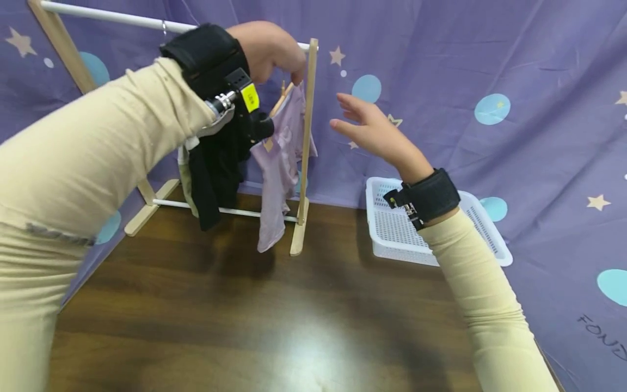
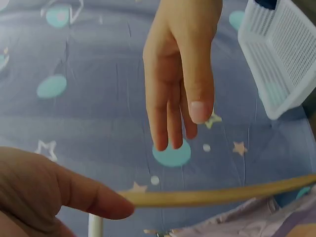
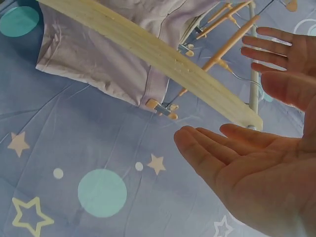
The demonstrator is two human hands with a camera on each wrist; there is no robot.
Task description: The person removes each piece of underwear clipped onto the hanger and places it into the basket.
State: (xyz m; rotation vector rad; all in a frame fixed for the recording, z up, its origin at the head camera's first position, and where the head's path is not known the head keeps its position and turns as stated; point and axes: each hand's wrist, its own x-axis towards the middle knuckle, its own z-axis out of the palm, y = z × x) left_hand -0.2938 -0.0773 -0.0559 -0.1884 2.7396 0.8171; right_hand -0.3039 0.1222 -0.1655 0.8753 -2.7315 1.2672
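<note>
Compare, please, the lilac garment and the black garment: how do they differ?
The lilac garment is pale; the black garment is dark. In the head view, the lilac garment hangs beside the right-hand post, the black garment farther left. That post crosses the lilac garment, not the black one. Both hang on the clothes rack.

Purple cloth backdrop (image 1: 553, 158), pale stars (image 1: 598, 202), turquoise dots (image 1: 492, 108), glossy brown wood-grain surface (image 1: 220, 326), bright reflection (image 1: 315, 348)
</note>
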